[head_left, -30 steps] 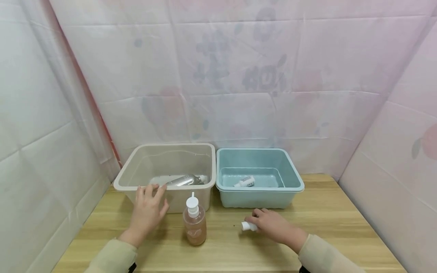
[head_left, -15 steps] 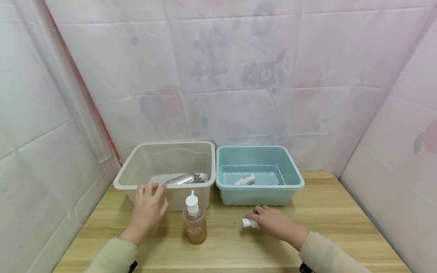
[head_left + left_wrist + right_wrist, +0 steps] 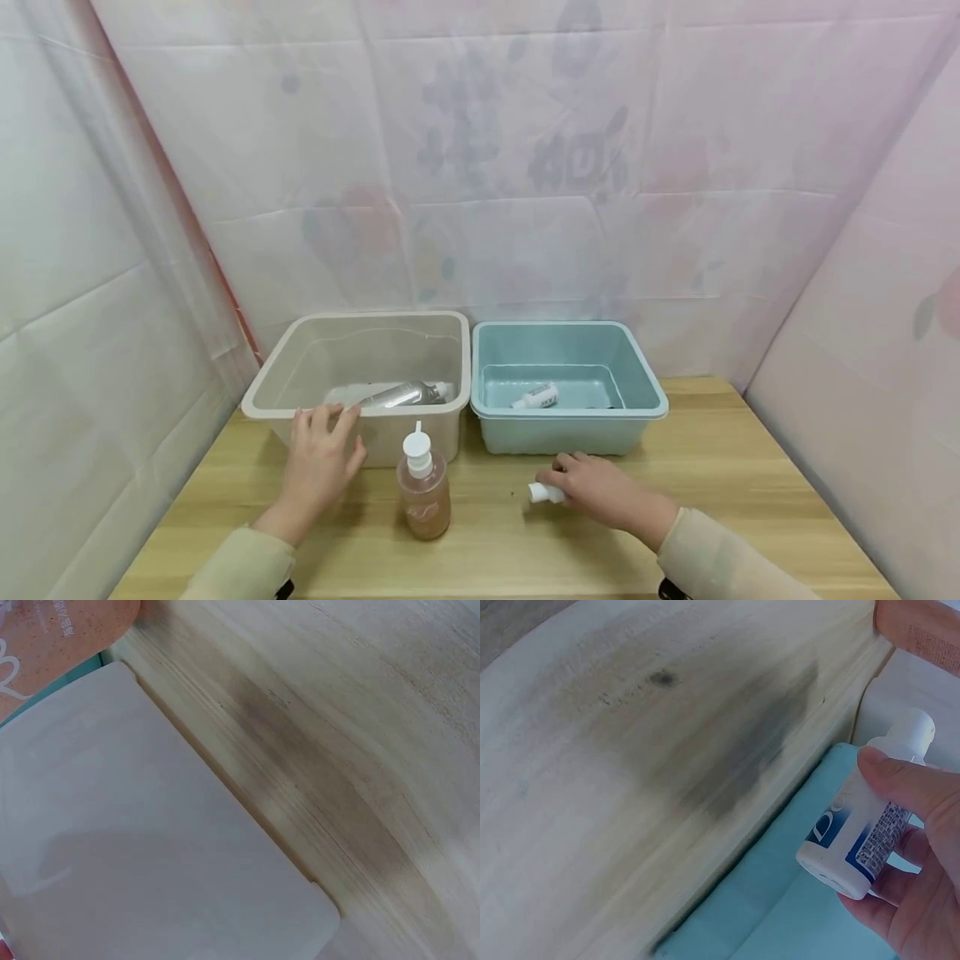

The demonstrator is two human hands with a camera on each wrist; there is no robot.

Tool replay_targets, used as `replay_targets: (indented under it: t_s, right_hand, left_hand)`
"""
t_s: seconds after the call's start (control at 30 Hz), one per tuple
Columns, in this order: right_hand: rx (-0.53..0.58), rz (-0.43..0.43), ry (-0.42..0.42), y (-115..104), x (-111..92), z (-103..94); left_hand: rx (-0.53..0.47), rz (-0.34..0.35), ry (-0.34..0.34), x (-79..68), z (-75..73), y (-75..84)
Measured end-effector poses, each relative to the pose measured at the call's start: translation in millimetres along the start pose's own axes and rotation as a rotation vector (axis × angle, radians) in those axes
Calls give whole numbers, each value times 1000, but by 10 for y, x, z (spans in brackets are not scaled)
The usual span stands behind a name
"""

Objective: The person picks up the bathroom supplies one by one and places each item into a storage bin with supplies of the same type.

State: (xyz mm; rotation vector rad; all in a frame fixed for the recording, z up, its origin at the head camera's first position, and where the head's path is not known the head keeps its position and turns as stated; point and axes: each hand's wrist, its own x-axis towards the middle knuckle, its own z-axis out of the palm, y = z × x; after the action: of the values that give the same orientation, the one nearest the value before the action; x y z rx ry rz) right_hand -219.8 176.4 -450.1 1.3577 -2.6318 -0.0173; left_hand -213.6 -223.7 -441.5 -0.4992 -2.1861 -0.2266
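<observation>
My right hand (image 3: 600,490) grips a small white bottle (image 3: 862,817) with dark blue print, thumb on one side and fingers on the other. It is held in front of the light blue bin (image 3: 570,435). My left hand (image 3: 318,462) rests its fingertips at the front rim of the beige bin (image 3: 390,435), thumb apart, and holds nothing. Between the hands a pump bottle (image 3: 426,504) of pinkish liquid with a white pump stands upright on the table. In the left wrist view the beige bin's wall (image 3: 150,825) fills much of the picture.
A clear bottle (image 3: 405,395) lies in the beige bin. Another small white bottle (image 3: 537,397) lies on its side in the light blue bin. Both bins stand side by side at the back of the wooden table (image 3: 720,492), with pale cloth (image 3: 525,250) hanging behind.
</observation>
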Motion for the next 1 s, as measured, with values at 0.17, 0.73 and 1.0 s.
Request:
replay_targets:
  t_s: [0.17,0.73,1.0]
  right_hand:
    - [16,-2,9,-23,18,-4]
    - [42,26,12,10,33,30]
    - [26,5,13,-9,31,-15]
  left_hand:
    - [5,-19,-25,-28,-45,8]
    - [10,-37,-55,-36,-6,1]
    - [21,-23,-28,-28,-11,8]
